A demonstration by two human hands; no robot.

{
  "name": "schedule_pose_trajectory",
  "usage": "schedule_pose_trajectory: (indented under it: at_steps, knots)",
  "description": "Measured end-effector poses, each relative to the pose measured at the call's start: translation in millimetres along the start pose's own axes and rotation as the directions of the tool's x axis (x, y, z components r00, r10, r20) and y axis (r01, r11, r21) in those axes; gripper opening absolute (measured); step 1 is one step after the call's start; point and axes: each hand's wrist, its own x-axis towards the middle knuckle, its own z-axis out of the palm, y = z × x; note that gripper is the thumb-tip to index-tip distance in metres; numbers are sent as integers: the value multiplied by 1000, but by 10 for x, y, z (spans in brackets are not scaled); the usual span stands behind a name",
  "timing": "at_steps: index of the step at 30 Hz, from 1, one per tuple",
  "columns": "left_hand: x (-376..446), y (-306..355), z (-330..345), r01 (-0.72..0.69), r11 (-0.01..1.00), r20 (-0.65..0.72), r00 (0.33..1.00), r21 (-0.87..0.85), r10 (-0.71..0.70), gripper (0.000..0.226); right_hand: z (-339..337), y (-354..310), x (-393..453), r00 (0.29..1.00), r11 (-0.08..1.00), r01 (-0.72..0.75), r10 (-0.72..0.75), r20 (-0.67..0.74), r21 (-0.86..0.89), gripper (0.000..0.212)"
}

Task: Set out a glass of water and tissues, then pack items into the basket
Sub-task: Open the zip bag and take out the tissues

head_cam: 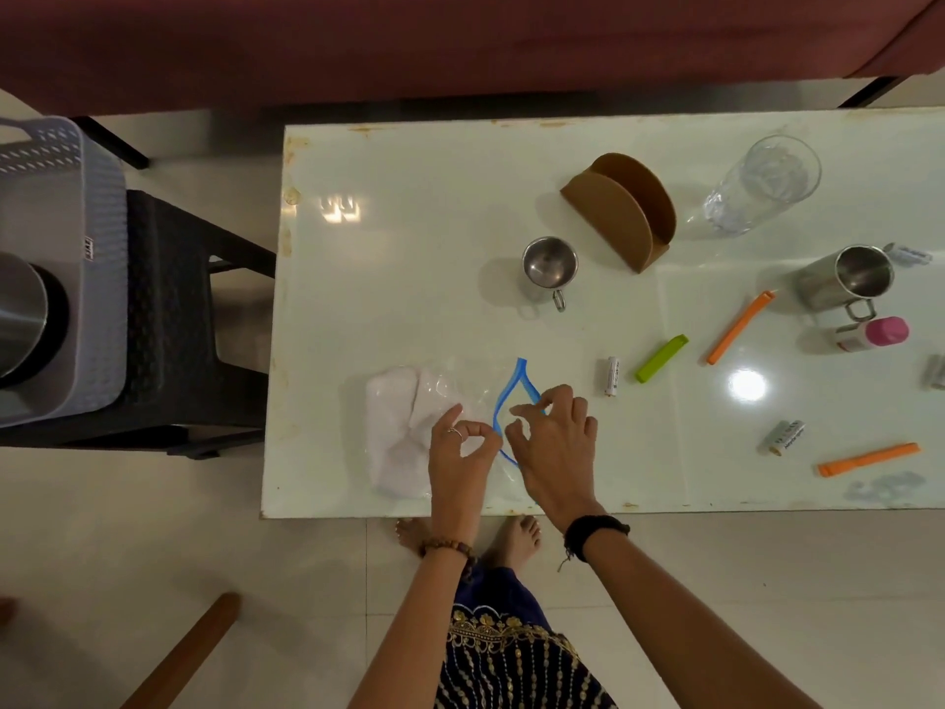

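A clear zip bag (450, 396) with a blue seal strip lies near the front edge of the white table (409, 222), with white tissues (396, 432) inside. My left hand (463, 447) pinches one lip of the bag's mouth and my right hand (555, 437) pinches the other, so the blue strip gapes apart. A brown tissue holder (621, 209) stands empty farther back. To its right stands a tall clear glass (762, 184). The grey basket (56, 268) rests on a black stool at the left, holding a steel vessel (20, 314).
On the table are a small steel cup (549, 271), a steel mug (846, 284), a pink-capped bottle (872, 335), a green clip (661, 358), two orange clips (741, 325) (868, 459) and several batteries (611, 376). A maroon sofa lies behind, a wooden stick at the lower left.
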Motion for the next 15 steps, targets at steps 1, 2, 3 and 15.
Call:
schedule_pose_trajectory:
  at_steps: [1,2,3,15]
  knots:
    - [5,0,0,0,1000,9,1000,-8,0,27,19,-8,8,997,997,-53,50,56,50,25]
    - [4,2,-2,-1,1000,20,1000,-17,1,27,35,-12,23,992,995,-88,83,95,51,28]
    - [1,4,-5,-3,1000,29,1000,-28,4,27,41,-21,42,988,995,-97,94,125,17,30]
    - [-37,-74,-130,-14,995,36,999,-100,18,23,0,-230,178,937,995,-98,89,339,10,14]
